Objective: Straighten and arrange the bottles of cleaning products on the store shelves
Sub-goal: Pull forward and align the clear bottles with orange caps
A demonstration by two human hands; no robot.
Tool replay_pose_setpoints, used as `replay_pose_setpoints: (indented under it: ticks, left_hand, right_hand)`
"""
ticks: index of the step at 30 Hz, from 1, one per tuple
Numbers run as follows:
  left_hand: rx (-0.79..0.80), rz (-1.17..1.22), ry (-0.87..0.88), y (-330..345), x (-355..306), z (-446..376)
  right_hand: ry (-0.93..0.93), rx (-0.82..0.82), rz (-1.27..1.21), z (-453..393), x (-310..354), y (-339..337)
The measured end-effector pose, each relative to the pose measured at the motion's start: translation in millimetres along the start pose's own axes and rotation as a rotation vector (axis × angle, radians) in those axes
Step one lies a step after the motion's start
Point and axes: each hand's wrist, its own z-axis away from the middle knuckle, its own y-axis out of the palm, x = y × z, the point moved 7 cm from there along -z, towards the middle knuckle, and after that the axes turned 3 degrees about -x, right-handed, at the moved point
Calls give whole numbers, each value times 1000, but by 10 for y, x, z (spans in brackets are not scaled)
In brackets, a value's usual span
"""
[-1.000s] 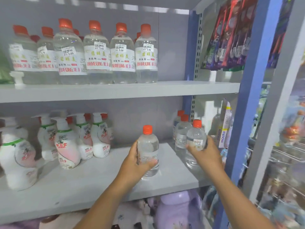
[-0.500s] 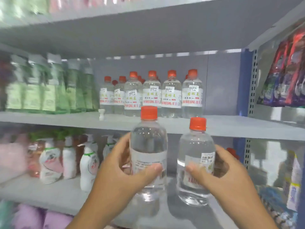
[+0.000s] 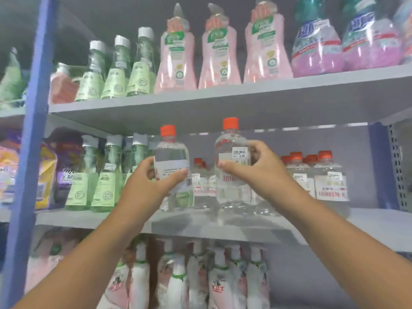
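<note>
Grey shelf boards are running across the view in tiers, with a grey back panel sitting behind them. A blue upright post is standing at left; a perforated grey upright is showing at right. Lighting is appearing even and diffuse.

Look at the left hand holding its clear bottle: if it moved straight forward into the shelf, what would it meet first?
Probably the row of clear orange-capped bottles standing on the grey middle shelf. They show just behind the clear plastic bottle with the orange cap that the left hand grips, though depth is unclear.
</note>
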Motion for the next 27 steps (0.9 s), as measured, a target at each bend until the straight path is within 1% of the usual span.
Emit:
replay_pose_setpoints:
  ticks: [3,5,7,9,11,15,18,20,24,27]
  left_hand:
    - [20,5,-44,-85,331,-280]
    - [66,-16,-73,-85,560,-438]
    - [134,-19,-89,-19,753,-543]
    - [206,30,-92,101,872,-602]
    - [240,55,-92,222,958,-666]
    - [396,-43,-78,425,987,-800]
    - [505,-144,-32,547,918,-842]
    - [534,-203,12,636,879,-882]
    - [566,-343,-17,749,883,-951]
    - [575,-378,12,854,844,-983]
  right_hand:
    - [41,34,56,-274,-101,421]
    - [97,20,109,-360,-235,640]
    - [138,-20,195,-423,-393,785]
    - [165,-52,262,-454,-533,864]
    - [167,-47,350,-453,-578,920]
    - [131,-30,577,-522,-562,962]
    - [73,-42,914,-595,-444,914]
    - [4,-40,1086,-656,-351,884]
    - [-63,79,1181,-831,-352,875]
    - [-109,176,1236,-923,-405,874]
